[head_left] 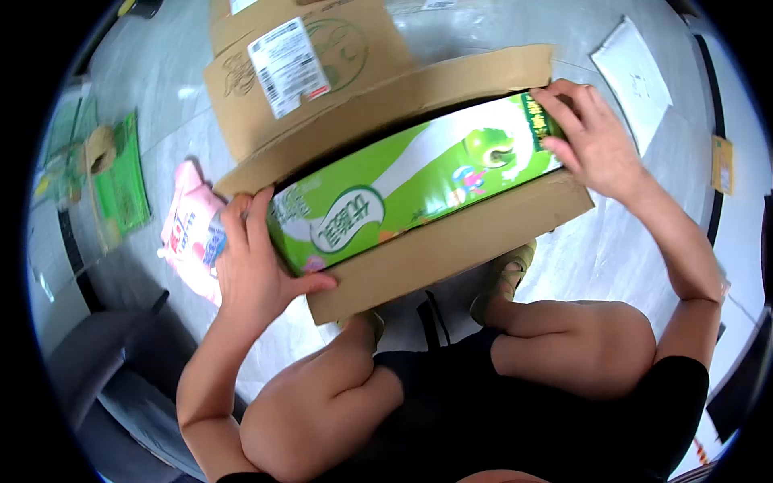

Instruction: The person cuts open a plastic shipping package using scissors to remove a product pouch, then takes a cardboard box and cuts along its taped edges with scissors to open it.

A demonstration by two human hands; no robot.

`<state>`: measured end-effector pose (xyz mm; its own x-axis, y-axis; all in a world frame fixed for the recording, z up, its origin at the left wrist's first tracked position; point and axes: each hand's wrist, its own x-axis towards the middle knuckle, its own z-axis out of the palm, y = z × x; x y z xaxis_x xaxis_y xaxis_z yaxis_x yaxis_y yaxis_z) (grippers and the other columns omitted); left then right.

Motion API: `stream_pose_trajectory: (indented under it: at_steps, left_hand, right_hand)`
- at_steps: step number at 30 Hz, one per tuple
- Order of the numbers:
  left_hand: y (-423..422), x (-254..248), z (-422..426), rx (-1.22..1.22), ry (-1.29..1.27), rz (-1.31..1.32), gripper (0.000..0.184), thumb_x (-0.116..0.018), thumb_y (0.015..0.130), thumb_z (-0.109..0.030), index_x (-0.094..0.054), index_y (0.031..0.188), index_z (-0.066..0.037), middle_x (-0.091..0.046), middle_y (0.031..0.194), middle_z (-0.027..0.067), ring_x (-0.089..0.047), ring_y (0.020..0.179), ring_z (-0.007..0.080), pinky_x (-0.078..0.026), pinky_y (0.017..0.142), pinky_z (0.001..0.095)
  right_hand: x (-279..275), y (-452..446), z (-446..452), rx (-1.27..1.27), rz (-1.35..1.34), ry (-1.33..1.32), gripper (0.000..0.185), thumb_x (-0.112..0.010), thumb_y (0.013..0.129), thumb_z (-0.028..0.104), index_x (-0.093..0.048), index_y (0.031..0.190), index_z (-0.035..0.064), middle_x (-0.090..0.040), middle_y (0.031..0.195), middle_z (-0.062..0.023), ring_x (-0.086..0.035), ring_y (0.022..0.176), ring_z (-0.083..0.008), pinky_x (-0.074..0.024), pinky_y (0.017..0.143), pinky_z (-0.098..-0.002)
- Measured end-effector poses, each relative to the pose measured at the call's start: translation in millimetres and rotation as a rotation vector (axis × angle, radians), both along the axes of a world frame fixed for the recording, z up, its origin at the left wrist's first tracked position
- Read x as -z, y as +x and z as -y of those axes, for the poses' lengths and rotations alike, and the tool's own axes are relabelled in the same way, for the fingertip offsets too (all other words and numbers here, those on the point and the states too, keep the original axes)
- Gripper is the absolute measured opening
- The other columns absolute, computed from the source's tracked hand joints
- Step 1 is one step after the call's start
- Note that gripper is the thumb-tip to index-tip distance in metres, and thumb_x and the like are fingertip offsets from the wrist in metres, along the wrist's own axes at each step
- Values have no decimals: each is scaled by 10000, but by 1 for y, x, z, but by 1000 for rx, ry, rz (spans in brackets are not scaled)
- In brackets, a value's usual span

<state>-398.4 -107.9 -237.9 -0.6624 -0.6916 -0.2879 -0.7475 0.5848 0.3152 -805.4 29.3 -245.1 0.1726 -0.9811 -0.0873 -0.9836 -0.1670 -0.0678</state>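
A long green-and-white drink carton [419,173] with a green apple printed on it lies inside an open cardboard box [451,256], whose long flaps stand out on both sides. My left hand [254,262] is closed around the box's left end, its thumb along the near flap and its fingers by the carton's end. At the other end, my right hand [592,137] has its fingers and thumb curled on the carton's dark green right edge. Part of its grip is hidden there.
Behind lies a larger cardboard box [354,56] with a white label. A pink package [193,229] rests on the floor at left, near a green bag [121,177]. A white mailer [636,80] is at right. A dark chair [129,394] stands lower left.
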Motion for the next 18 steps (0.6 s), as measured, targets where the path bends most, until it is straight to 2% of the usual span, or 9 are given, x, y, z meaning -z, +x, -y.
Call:
stream_pose_trajectory:
  at_steps: [3, 7, 9, 10, 13, 16, 18]
  left_hand:
    - [-3, -3, -2, 33, -3, -12, 1213, -946, 350, -389, -392, 1374, -50, -393, 1288, 162, -526, 1138, 356, -531, 829, 425]
    - [-8, -3, 4, 238, -113, -55, 1286, -928, 349, -401, -354, 1441, -38, -415, 1280, 162, -506, 1077, 357, -461, 882, 425]
    - [-12, 3, 12, 218, -17, -150, 1298, -918, 344, -414, -356, 1448, -24, -427, 1281, 167, -500, 1060, 354, -439, 887, 429]
    - [-13, 7, 14, 206, 32, -195, 1304, -912, 342, -421, -357, 1451, -17, -433, 1281, 169, -497, 1051, 352, -428, 890, 431]
    - [-7, 24, 16, 223, -52, -177, 1244, -914, 387, -411, -384, 1432, 6, -444, 1280, 179, -497, 1069, 351, -430, 895, 434]
    - [-8, 26, 11, 312, -161, -116, 1152, -909, 461, -391, -408, 1413, 21, -440, 1312, 194, -491, 1116, 363, -426, 925, 429]
    - [-16, 22, 6, 301, -112, -114, 1100, -894, 508, -375, -411, 1412, 21, -432, 1333, 203, -481, 1157, 374, -422, 947, 427]
  right_hand:
    - [15, -1, -15, 61, 55, -21, 850, -704, 770, 477, -377, 1442, 74, -416, 1340, -127, -420, 1208, -338, -357, 1005, -445]
    - [32, -11, -29, 74, 160, -11, 1099, -671, 698, 661, -232, 1509, 64, -319, 1472, -147, -269, 1391, -369, -280, 1077, -472]
    - [43, -21, -31, 52, 292, -19, 1174, -646, 676, 721, -184, 1518, 46, -263, 1527, -156, -177, 1451, -375, -242, 1115, -485]
    - [50, -25, -32, 42, 368, -18, 1229, -648, 658, 740, -144, 1518, 21, -180, 1571, -172, -147, 1459, -379, -195, 1154, -494]
    - [59, -26, -31, 47, 563, -53, 1267, -658, 642, 748, -113, 1518, 13, -154, 1574, -196, -149, 1455, -382, -157, 1176, -491]
    - [64, -28, -31, 32, 612, -61, 1283, -691, 635, 725, -90, 1520, 16, -144, 1570, -218, -151, 1453, -389, -174, 1178, -478]
    - [65, -26, -31, 26, 639, -71, 1277, -705, 640, 707, -89, 1520, 17, -144, 1569, -222, -154, 1452, -391, -180, 1177, -475]
